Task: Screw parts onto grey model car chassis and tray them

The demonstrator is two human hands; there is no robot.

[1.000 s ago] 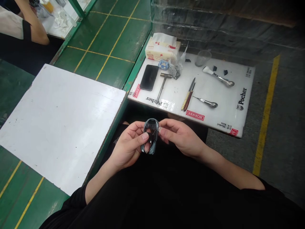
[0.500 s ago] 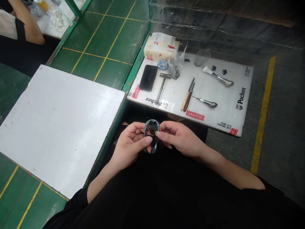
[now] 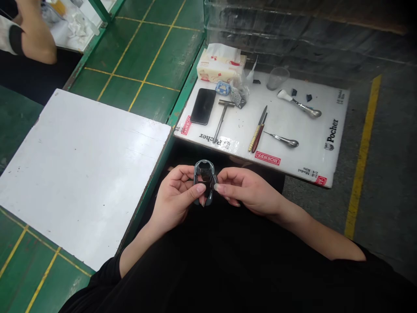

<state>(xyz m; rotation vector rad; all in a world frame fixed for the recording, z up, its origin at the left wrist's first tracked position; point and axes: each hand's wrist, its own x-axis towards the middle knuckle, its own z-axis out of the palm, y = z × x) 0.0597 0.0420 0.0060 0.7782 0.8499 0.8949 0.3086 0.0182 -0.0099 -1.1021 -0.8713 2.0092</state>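
Observation:
A small dark grey, glossy model car body (image 3: 205,165) with open gaps in it is held upright above my lap. My left hand (image 3: 174,195) grips its left side, with the thumb across the front and fingers behind. At its right edge, my right hand (image 3: 250,189) pinches with thumb and index finger; the other fingers are curled. Whether a separate small part sits in that pinch is too small to tell. Beyond my hands, a printed white board (image 3: 299,163) bears a knife (image 3: 262,117), a red-handled tool (image 3: 257,140), a thin metal pick (image 3: 286,141) and a T-shaped metal tool (image 3: 221,119).
On the board also lie a phone (image 3: 203,106), a tissue box (image 3: 218,65), a clear cup (image 3: 277,78), a white-and-metal tool (image 3: 301,105) and dark scraps. A white panel (image 3: 84,169) is at left. Another person's arm (image 3: 37,37) shows at upper left.
The car body has shifted slightly left and up with my left hand, and tilted a little. My right thumb has moved off its middle to the right edge. The other person's arm has shifted left.

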